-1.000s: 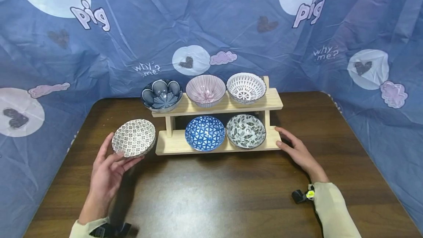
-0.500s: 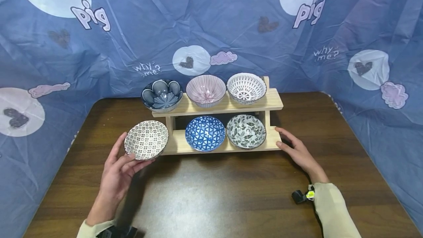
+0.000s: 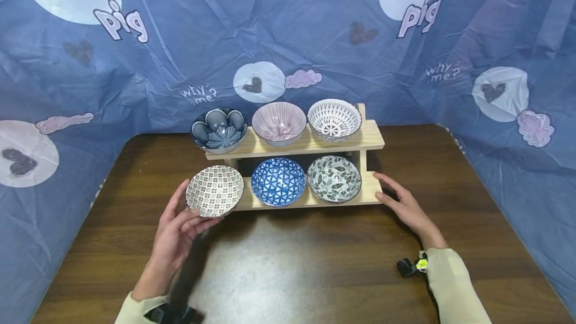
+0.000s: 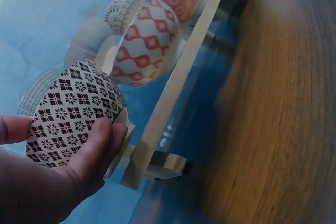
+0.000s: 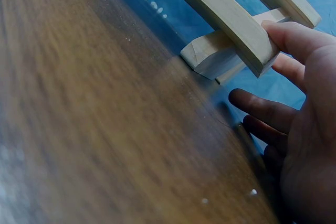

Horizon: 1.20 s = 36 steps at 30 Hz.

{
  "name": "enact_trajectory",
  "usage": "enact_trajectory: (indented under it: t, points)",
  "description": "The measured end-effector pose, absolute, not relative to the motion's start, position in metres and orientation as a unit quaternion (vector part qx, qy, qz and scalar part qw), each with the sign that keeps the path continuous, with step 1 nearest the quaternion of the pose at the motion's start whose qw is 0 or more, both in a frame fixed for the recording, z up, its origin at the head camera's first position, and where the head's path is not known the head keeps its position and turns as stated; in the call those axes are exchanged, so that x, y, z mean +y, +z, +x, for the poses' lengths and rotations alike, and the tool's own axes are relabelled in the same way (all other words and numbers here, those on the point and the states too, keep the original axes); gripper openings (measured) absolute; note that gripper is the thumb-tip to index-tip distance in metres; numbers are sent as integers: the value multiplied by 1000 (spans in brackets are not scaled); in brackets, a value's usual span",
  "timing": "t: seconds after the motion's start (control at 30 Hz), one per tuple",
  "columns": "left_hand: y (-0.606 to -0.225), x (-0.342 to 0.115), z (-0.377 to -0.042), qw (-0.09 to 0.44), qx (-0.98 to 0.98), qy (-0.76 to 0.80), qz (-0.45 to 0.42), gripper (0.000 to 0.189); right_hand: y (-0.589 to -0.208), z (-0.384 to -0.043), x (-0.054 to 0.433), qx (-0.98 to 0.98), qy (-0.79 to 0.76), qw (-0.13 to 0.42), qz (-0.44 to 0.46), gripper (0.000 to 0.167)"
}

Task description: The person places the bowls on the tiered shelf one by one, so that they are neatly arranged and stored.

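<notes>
My left hand (image 3: 175,236) holds a small white bowl with a dark floral grid pattern (image 3: 215,191), thumb near the front rim and fingers on the outer side. That bowl is tilted at the left end of the wooden two-tier rack's lower shelf (image 3: 243,201); whether its foot touches the wood is unclear. In the left wrist view the patterned outer wall (image 4: 68,106) faces the camera. Beside it stands a blue triangle-patterned bowl (image 3: 278,182), then a leaf-patterned bowl (image 3: 334,179). My right hand (image 3: 410,210) touches the lower shelf's right end with thumb and forefinger extended.
Three bowls stand on the upper shelf (image 3: 373,136): a dark blue petal one (image 3: 219,130), a pink-striped one (image 3: 279,123) and a white dashed one (image 3: 335,119). The rack stands on a brown wooden table (image 3: 288,259), with a printed blue cloth (image 3: 180,29) behind.
My left hand has carried the patterned bowl rightward, from beside the rack to over the left end of the lower shelf. The right hand has stayed at the shelf's end.
</notes>
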<state>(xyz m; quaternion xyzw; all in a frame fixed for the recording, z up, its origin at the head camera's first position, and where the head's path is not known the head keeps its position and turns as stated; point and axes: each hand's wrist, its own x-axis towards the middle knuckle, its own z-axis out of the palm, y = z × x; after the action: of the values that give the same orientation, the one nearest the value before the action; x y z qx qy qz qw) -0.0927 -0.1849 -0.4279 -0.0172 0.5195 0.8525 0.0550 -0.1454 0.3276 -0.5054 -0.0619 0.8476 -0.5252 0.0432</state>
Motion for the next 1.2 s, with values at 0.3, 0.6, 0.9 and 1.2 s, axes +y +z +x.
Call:
enact_trajectory:
  t: [0.3, 0.6, 0.9, 1.2]
  points:
    - [-430, -180, -94, 60, 509, 858, -12, 70, -501, -147, 324, 850, -521, 44, -60, 55]
    - [-434, -179, -99, 62, 515, 855, -24, 74, -498, -148, 323, 847, -525, 51, -57, 56]
    - [-439, -179, -103, 69, 509, 858, -14, 75, -499, -146, 324, 849, -523, 49, -57, 56]
    - [-440, -177, -104, 76, 522, 850, -16, 75, -500, -144, 325, 853, -517, 39, -56, 54]
